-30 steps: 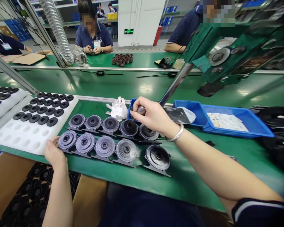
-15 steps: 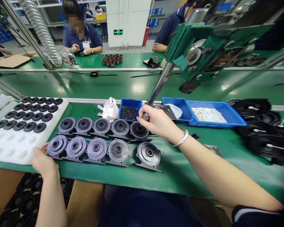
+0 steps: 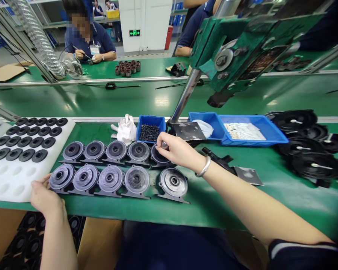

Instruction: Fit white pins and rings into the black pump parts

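Observation:
My left hand is at the left end of the front row, its fingers closed on the rim of the leftmost round housing. That grey disc-shaped part has a dark hub and a flat bracket. My right hand is closed round a metal rod with a rounded end; the rest of the rod is hidden by the hand. Just below it, a shinier housing sits slightly apart from its row. Behind the front row, more housings stand side by side, the rightmost partly covered by my right hand.
White foam with black discs lies left. A white glove, blue bins and black parts stand along the bench. A green press hangs over the right side. A co-worker sits opposite. A box of black parts is below.
The view has shifted slightly, so the bench items appear further left. Both hands keep their places at the left housing and on the rod; the black plate beside the right hand shows more fully.

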Demonstrator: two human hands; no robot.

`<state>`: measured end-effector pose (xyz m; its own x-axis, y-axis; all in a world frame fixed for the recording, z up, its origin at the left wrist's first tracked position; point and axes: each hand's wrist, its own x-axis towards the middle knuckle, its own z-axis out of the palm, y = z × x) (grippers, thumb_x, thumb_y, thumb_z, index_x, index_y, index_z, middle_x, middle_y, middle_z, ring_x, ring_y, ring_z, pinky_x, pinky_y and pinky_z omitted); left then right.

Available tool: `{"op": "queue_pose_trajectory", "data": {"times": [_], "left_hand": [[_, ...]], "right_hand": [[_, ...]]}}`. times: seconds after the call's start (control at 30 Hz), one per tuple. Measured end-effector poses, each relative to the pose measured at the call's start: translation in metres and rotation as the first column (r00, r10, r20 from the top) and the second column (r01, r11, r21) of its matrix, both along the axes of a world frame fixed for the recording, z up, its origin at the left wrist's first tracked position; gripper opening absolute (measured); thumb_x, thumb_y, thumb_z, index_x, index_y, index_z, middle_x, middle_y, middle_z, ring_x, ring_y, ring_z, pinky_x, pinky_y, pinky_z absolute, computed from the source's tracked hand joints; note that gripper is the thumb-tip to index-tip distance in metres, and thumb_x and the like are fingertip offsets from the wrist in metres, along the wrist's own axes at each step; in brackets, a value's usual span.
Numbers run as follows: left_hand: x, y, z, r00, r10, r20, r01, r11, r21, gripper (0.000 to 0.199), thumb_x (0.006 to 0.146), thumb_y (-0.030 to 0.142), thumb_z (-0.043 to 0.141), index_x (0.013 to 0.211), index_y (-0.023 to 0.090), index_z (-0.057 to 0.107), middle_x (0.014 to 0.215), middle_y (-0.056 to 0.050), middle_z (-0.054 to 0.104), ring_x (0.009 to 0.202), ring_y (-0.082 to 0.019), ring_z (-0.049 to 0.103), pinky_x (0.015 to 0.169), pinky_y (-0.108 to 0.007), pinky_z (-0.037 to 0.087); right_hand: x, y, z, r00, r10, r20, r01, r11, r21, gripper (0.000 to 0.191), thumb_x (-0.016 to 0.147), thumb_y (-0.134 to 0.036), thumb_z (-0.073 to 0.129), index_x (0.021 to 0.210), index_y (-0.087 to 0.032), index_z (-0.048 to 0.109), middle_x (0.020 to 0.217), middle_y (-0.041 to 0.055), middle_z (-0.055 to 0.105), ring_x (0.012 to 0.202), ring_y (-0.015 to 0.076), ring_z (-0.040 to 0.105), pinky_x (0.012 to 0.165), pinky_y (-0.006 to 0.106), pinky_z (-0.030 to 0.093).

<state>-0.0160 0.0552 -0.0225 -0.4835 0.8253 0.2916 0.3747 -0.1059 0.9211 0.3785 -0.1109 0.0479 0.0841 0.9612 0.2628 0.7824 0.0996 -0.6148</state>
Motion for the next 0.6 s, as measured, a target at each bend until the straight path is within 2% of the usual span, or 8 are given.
{"op": "queue_pose_trajectory", "data": {"times": [0.07,0.13,0.2,0.3,0.4,0.47,0.6], "left_hand": [[0.0,0.0,0.0,0.999,0.017,0.033,-0.018,1.0,0.012,0.053,0.093,0.044,0.029,0.092,0.01,0.07,0.081,-0.008,0.071,0.068,-0.019,0.065,0.057,-0.028,0.05],[0.0,0.001,-0.001,0.999,0.023,0.048,-0.025,0.999,0.027,0.052,0.093,0.043,0.031,0.09,0.01,0.071,0.08,-0.008,0.071,0.068,-0.019,0.066,0.058,-0.029,0.05],[0.0,0.001,-0.001,0.999,0.018,0.035,-0.019,0.999,0.039,0.052,0.093,0.043,0.031,0.09,0.01,0.071,0.08,-0.008,0.071,0.068,-0.02,0.066,0.059,-0.03,0.051],[0.0,0.001,-0.001,1.0,0.026,0.014,-0.027,0.998,0.052,0.052,0.093,0.042,0.031,0.089,0.009,0.071,0.078,-0.008,0.07,0.069,-0.02,0.066,0.062,-0.031,0.052],[-0.001,0.003,-0.001,0.999,0.035,0.033,-0.036,0.998,0.049,0.052,0.092,0.042,0.032,0.09,0.008,0.072,0.078,-0.008,0.07,0.07,-0.02,0.065,0.064,-0.032,0.051],[0.0,0.004,0.0,0.996,0.047,0.071,-0.05,0.998,0.029,0.051,0.091,0.042,0.033,0.09,0.009,0.072,0.079,-0.009,0.071,0.069,-0.02,0.066,0.062,-0.031,0.051],[0.002,0.007,0.002,0.988,0.111,0.106,-0.113,0.993,0.017,0.049,0.085,0.04,0.033,0.086,0.011,0.073,0.081,-0.008,0.073,0.075,-0.021,0.068,0.061,-0.031,0.051]], "right_hand": [[0.0,0.001,-0.004,1.0,0.009,-0.001,-0.009,1.0,-0.02,0.014,0.083,-0.01,0.054,0.084,-0.02,0.045,0.076,-0.0017,0.057,0.065,0.013,0.052,0.062,0.024,0.036],[0.001,0.002,0.0,1.0,0.006,-0.003,-0.007,1.0,-0.007,0.013,0.083,-0.01,0.055,0.082,-0.02,0.046,0.075,-0.0015,0.057,0.066,0.0131,0.052,0.062,0.024,0.037],[0.001,-0.001,0.013,0.999,-0.015,-0.039,0.018,0.998,0.053,0.013,0.084,-0.012,0.057,0.08,-0.019,0.047,0.075,-0.0011,0.057,0.065,0.0129,0.053,0.061,0.024,0.038],[0.001,-0.013,0.044,0.986,-0.107,-0.126,0.128,0.976,0.178,0.013,0.085,-0.016,0.059,0.08,-0.02,0.048,0.07,-0.0023,0.054,0.058,0.0112,0.048,0.057,0.023,0.038],[-0.003,-0.033,0.065,0.977,-0.134,-0.163,0.163,0.971,0.176,0.015,0.086,-0.018,0.061,0.079,-0.021,0.047,0.063,-0.004,0.048,0.051,0.0101,0.041,0.053,0.024,0.036],[-0.008,-0.047,0.065,0.98,-0.079,-0.181,0.101,0.988,0.116,0.015,0.086,-0.019,0.06,0.079,-0.021,0.048,0.065,-0.0034,0.05,0.052,0.0101,0.043,0.052,0.023,0.036],[-0.019,-0.069,0.041,0.986,0.003,-0.165,-0.003,1.0,-0.001,0.011,0.087,-0.016,0.056,0.081,-0.02,0.048,0.07,-0.0031,0.054,0.056,0.0096,0.047,0.054,0.022,0.037]]}}
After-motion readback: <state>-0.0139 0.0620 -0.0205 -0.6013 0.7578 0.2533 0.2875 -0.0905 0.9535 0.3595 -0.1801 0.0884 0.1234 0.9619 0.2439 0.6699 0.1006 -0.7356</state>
